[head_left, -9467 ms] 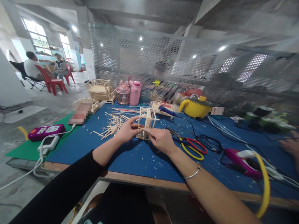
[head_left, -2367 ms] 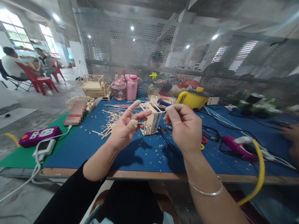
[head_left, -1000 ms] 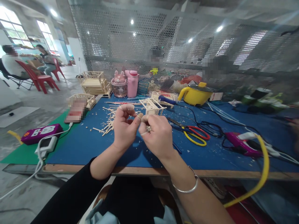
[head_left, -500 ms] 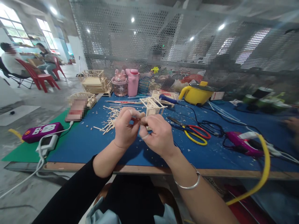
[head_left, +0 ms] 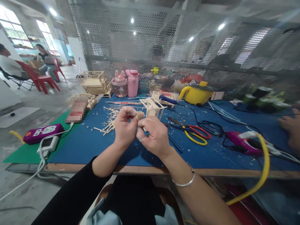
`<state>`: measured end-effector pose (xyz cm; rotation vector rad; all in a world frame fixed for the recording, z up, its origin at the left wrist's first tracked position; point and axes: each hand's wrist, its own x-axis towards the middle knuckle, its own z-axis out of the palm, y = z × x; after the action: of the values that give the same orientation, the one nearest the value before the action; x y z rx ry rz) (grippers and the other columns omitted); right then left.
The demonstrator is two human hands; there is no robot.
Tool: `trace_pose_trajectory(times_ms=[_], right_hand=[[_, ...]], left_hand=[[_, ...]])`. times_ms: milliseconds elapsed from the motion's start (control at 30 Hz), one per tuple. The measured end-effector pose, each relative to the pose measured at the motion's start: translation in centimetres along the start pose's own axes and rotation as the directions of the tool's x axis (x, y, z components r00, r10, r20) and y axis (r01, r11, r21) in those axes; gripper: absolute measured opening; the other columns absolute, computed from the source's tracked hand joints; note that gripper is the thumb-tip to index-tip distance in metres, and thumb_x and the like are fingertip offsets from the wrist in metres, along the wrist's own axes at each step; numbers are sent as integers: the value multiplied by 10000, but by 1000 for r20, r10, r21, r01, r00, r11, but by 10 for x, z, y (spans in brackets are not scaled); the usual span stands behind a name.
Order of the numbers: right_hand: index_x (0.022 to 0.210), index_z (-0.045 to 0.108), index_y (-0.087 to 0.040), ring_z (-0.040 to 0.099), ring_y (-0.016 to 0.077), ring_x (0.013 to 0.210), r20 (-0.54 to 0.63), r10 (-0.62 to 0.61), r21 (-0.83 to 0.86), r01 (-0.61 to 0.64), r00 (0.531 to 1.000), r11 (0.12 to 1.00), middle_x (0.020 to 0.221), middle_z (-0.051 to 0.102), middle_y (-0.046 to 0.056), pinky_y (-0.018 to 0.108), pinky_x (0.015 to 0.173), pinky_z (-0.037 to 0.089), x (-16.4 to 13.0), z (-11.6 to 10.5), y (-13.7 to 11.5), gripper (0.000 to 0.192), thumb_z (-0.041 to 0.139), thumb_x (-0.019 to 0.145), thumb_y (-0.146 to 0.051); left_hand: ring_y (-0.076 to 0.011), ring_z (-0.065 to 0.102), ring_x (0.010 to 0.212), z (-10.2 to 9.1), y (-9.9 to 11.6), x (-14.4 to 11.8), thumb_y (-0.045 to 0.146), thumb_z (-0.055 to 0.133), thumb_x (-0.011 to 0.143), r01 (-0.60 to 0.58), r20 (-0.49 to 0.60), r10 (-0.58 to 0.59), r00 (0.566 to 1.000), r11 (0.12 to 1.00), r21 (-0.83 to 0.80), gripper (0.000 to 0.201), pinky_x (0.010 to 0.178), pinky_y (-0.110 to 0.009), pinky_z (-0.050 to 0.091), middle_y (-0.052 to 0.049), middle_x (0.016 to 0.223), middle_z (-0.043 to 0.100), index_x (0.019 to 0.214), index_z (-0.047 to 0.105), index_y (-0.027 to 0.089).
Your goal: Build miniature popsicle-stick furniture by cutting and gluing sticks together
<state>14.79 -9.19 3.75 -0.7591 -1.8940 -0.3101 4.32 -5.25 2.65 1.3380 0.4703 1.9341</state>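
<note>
My left hand (head_left: 125, 128) is closed in a pinch on a small pale rounded piece (head_left: 140, 116), whose kind I cannot make out. My right hand (head_left: 154, 134) meets it, fingers curled and pressed together against the same spot; what they hold is hidden. White tape or a finger cover shows on fingers of both hands. Just behind them stands a small wooden stick frame (head_left: 153, 107), partly covered by my right hand. Loose wooden sticks (head_left: 110, 123) lie in a pile beside my left hand.
Scissors (head_left: 195, 134) with red and yellow handles and a blue-handled tool (head_left: 168, 99) lie to the right. A yellow pot (head_left: 197, 95), pink bottle (head_left: 132, 82) and stick furniture (head_left: 95, 82) stand behind. A phone (head_left: 76, 111) lies left; another person's hand (head_left: 290, 125) is at far right.
Both hands have shifted slightly left, and my right hand has turned a little, so the pale piece between the fingers shows more. A dark blue rod has come into view beside my right wrist.
</note>
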Motion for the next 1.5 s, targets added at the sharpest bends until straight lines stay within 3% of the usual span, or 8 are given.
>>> trace_pose_trajectory(times_ms=[300,467,667,933,1133,1200,1333,1500], right_hand=[[809,613,-206,597,141,758,26,246,266,-244,969,933,797,658,14,293,731,477,-5,4,-1,87,543,846,-170],[805,635,-218,543,110,615,200,647,631,-601,736,490,692,614,-30,261,596,453,1,-2,0,75,610,771,-280],[730,716,-198,491,83,585,486,625,674,-717,611,177,632,606,-33,247,587,411,13,-16,3,200,754,671,-385],[628,630,-159,426,69,522,729,442,318,-831,522,456,566,543,-47,236,503,322,28,-54,3,210,728,709,-326],[623,584,-161,469,78,529,774,378,347,-839,509,419,560,530,-52,239,538,388,14,-36,15,175,698,696,-270],[684,631,-160,537,95,577,783,328,408,-834,529,372,617,588,-31,263,602,451,8,-36,16,175,692,728,-318],[908,699,-187,634,130,705,660,409,483,-773,630,410,761,698,13,300,696,511,5,-57,24,204,666,769,-333],[844,674,-215,584,103,596,368,598,451,-699,712,555,717,680,-13,258,579,475,18,-95,78,129,639,721,-216]], left_hand=[[-74,473,643,1,5,3,462,767,709,323,77,-317,945,941,-98,384,638,-205,428,32,712,530,678,515,175],[-69,505,649,-2,2,4,435,784,702,369,191,-331,924,902,-226,449,591,-192,444,29,759,548,642,423,174],[-105,577,698,-6,5,6,456,851,591,479,366,-380,850,847,-232,499,527,-207,485,-3,960,602,910,547,221],[-254,641,1050,-15,9,8,427,894,513,509,633,-338,696,854,-104,813,812,-342,559,-103,1212,627,1245,554,325],[-279,595,1163,-15,10,2,362,887,554,470,643,-356,679,883,-8,777,872,-366,544,-118,1255,619,1257,561,313],[-257,624,1083,-14,9,2,396,878,559,428,611,-337,716,904,-4,714,826,-339,547,-112,1163,652,1202,592,279],[-121,592,743,-17,4,9,477,753,717,173,195,-152,969,980,-95,383,661,-230,486,-18,816,630,994,634,240],[-89,506,625,-36,-6,12,438,687,786,206,76,-221,972,965,163,263,545,-201,409,20,736,552,867,592,206]])
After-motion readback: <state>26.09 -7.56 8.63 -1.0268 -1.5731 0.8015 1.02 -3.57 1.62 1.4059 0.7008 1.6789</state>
